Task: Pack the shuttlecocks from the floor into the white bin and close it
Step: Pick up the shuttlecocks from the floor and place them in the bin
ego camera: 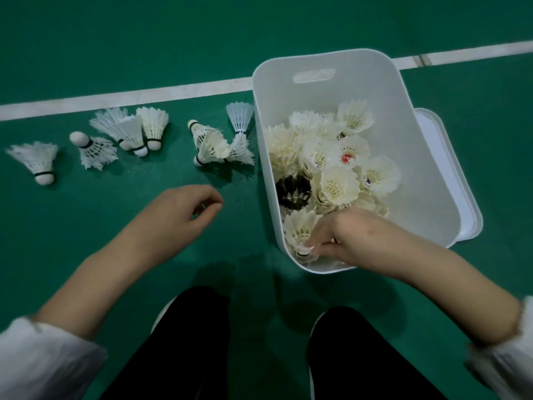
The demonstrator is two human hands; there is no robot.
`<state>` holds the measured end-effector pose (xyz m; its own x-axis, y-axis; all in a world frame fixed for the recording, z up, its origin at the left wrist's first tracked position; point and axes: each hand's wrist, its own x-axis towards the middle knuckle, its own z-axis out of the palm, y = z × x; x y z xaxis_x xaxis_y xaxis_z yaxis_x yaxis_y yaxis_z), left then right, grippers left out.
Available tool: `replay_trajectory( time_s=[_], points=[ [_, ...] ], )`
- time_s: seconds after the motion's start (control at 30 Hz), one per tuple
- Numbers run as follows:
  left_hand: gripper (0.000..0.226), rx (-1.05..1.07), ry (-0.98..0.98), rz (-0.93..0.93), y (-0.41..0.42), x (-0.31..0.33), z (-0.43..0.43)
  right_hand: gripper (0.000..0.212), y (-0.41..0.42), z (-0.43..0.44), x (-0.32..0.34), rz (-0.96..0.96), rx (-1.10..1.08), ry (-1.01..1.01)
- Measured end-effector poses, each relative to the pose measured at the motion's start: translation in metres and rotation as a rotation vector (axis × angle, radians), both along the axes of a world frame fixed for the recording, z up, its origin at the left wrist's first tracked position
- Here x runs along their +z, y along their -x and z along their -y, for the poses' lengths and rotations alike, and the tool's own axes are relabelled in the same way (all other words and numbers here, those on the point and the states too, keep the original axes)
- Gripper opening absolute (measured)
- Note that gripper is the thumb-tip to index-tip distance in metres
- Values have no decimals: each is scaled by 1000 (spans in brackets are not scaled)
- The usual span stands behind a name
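Observation:
The white bin [326, 90] stands open on the green floor, holding several white shuttlecocks [337, 186] and a black one [292, 192]. My right hand [354, 241] reaches into the bin's near corner and pinches the cork of a white shuttlecock [300, 232]. My left hand [178, 209] hovers over the floor left of the bin, fingers loosely curled and holding nothing. Several shuttlecocks lie in a row on the floor: one at the far left [36, 160], a group [129, 131] in the middle, and a cluster [219, 142] beside the bin.
The bin's white lid [450, 174] lies on the floor, tucked under the bin's right side. A white court line [144, 95] runs behind the shuttlecocks. My knees in black trousers [178, 342] are at the bottom of the view.

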<state>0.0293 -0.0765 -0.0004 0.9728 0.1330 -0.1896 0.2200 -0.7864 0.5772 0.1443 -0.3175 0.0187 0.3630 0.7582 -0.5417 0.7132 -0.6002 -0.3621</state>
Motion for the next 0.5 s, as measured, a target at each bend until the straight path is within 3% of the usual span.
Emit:
replay_trajectory(
  time_s=[0.1,0.3,0.37,0.5],
  points=[
    [10,-25,9,6,1,-6,1,27,1,-1,-22,-26,81,92],
    [10,-56,12,38,4,-10,3,25,-6,-8,-44,168,173,141],
    [10,-53,20,43,6,-11,2,20,-5,-9,-41,148,192,135],
    [11,-43,36,37,10,-14,-4,34,-6,-6,-2,31,90,128]
  ],
)
